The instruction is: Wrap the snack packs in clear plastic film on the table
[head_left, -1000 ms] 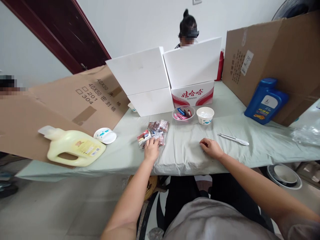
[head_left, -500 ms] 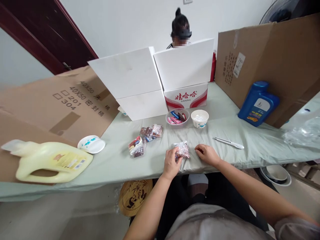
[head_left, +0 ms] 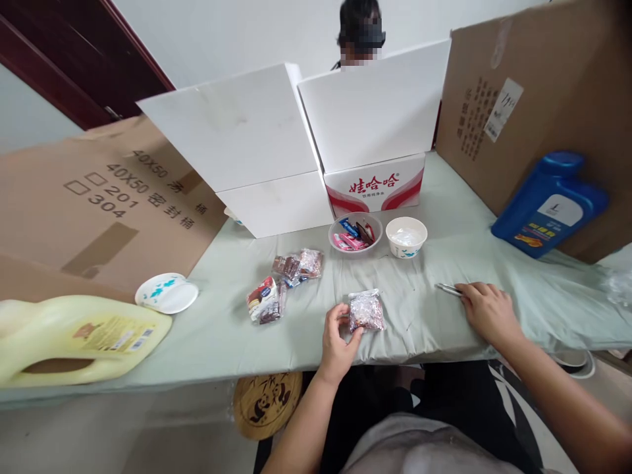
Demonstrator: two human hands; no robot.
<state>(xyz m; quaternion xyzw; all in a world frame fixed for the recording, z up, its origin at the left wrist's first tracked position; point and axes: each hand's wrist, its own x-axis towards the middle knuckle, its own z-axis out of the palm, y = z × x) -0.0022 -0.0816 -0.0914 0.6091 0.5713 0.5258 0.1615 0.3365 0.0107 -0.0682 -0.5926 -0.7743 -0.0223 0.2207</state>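
A small clear plastic packet (head_left: 366, 311) with reddish-brown contents lies at the near middle of the table. My left hand (head_left: 340, 342) grips its left edge, thumb on the near side and fingers behind. Over to the right, my right hand (head_left: 491, 315) lies palm down, its fingers closed over a slim, pen-like white and grey tool (head_left: 448, 289). Only the tool's left end shows; the hand covers the rest, so its exact kind is unclear. Several similar wrapped snack packets (head_left: 286, 268) sit in a loose group left of the held one.
Behind are a clear bowl of wrapped sweets (head_left: 340, 253) and a paper bowl (head_left: 405, 243) with clear plastic inside. White boxes (head_left: 276, 204) stand at the back, cardboard (head_left: 99, 204) at the left. A blue bottle (head_left: 548, 204), yellow jug (head_left: 99, 309) and tipped paper bowl (head_left: 168, 289) flank them.
My right hand has moved right, from beside the packet onto the pen-like tool, and closed over it. My left hand stays at the packet. The view has shifted and come nearer.
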